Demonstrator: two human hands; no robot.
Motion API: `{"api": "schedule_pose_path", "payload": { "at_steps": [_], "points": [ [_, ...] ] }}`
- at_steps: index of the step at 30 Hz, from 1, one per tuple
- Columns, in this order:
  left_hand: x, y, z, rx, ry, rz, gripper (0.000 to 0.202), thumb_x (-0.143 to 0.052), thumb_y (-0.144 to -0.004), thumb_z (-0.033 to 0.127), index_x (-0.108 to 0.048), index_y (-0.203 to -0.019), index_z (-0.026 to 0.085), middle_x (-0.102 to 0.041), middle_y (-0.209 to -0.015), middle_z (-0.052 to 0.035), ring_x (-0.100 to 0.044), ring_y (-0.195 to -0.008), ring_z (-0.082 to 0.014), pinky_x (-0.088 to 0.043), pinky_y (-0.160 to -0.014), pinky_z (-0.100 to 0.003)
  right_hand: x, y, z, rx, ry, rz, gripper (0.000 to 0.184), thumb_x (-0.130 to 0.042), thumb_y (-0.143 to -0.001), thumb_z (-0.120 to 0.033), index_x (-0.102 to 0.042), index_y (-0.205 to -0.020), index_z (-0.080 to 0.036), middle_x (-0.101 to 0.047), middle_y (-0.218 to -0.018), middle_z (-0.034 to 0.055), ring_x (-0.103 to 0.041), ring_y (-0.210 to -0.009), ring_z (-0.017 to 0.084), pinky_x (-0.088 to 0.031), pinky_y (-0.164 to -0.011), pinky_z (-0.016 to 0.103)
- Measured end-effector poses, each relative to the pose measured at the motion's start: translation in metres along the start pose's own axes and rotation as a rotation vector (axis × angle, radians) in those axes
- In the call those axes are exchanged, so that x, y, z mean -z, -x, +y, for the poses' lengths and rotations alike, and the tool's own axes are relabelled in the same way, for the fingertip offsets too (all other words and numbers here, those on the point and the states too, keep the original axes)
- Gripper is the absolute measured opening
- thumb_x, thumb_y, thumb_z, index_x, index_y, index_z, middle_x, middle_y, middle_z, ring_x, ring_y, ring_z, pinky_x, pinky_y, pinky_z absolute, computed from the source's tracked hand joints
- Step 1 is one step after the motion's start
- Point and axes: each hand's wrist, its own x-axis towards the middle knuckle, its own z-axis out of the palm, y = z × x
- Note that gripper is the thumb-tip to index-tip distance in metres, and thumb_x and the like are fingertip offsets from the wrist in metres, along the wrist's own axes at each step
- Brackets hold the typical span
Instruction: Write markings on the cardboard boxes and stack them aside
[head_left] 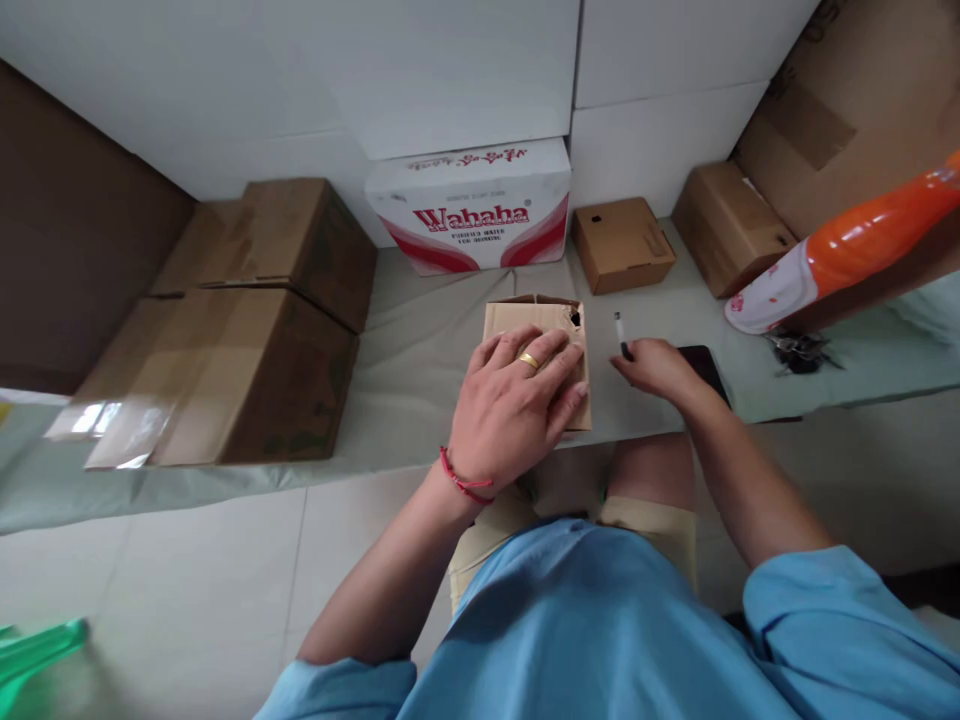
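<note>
A small cardboard box (511, 315) lies at the front edge of the cloth-covered table, with a ragged dark hole in its far right corner. Flat on its top rests my left hand (517, 390), fingers stretched out and covering much of the lid. Right of the box, my right hand (654, 368) pinches the dark lower end of a slim black-and-white pen-like object (619, 332). Its exact kind is too small to make out. Partly behind my right wrist lies a flat dark object (706, 370).
A white Wahaba-printed carton (472, 255) stands against the wall. Beside it is a small brown box (622, 245). Large taped cartons (285, 370) fill the left. At right are another box (731, 225), an orange-and-white wrapped roll (847, 250) and a dark tangled bunch (802, 352).
</note>
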Motion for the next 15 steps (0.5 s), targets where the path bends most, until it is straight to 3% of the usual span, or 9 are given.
{"api": "schedule_pose_path", "payload": {
  "at_steps": [4, 6, 8, 11, 15],
  "points": [
    [0.012, 0.003, -0.008, -0.059, 0.091, -0.151, 0.069, -0.067, -0.098, 0.058, -0.061, -0.153, 0.018, -0.061, -0.159, -0.0159, -0.050, -0.149, -0.0430, -0.037, -0.123, -0.064, -0.025, 0.010, 0.008, -0.050, -0.022, 0.003, 0.040, -0.056, -0.103, -0.048, -0.076, -0.115, -0.015, -0.080, -0.106, 0.0177, -0.073, -0.100, 0.030, -0.049, -0.082, 0.034],
    [0.020, 0.005, -0.015, -0.118, 0.151, -0.243, 0.077, -0.073, -0.092, 0.051, -0.053, -0.159, 0.018, -0.052, -0.167, -0.0171, -0.042, -0.156, -0.0445, -0.032, -0.129, -0.068, -0.032, 0.022, 0.022, -0.079, -0.048, 0.056, 0.046, -0.051, -0.105, -0.048, -0.070, -0.132, -0.014, -0.079, -0.114, 0.0184, -0.072, -0.108, 0.031, -0.050, -0.088, 0.036],
    [0.026, 0.007, -0.020, -0.153, 0.192, -0.307, 0.080, -0.073, -0.090, 0.035, -0.046, -0.164, 0.019, -0.045, -0.173, -0.0165, -0.035, -0.161, -0.0429, -0.027, -0.133, -0.068, -0.041, 0.036, 0.043, -0.152, -0.066, 0.219, 0.053, -0.049, -0.106, -0.048, -0.063, -0.142, -0.012, -0.073, -0.128, 0.0224, -0.067, -0.121, 0.035, -0.050, -0.097, 0.040],
    [0.028, 0.008, -0.020, -0.145, 0.232, -0.313, 0.079, -0.072, -0.090, 0.023, -0.045, -0.163, 0.017, -0.045, -0.172, -0.0182, -0.034, -0.163, -0.0407, -0.032, -0.134, -0.066, -0.060, 0.058, 0.082, -0.359, -0.056, 0.485, 0.073, -0.061, -0.098, -0.058, -0.056, -0.148, -0.004, -0.059, -0.145, 0.0316, -0.054, -0.135, 0.044, -0.045, -0.109, 0.052],
    [0.021, 0.010, -0.007, -0.082, 0.266, -0.236, 0.070, -0.074, -0.092, 0.024, -0.051, -0.158, 0.015, -0.053, -0.165, -0.0202, -0.042, -0.159, -0.0407, -0.042, -0.130, -0.065, -0.084, 0.077, 0.113, -0.509, -0.071, 0.386, 0.086, -0.069, -0.088, -0.071, -0.063, -0.137, -0.001, -0.056, -0.141, 0.0342, -0.051, -0.132, 0.048, -0.044, -0.109, 0.055]
  ]
}}
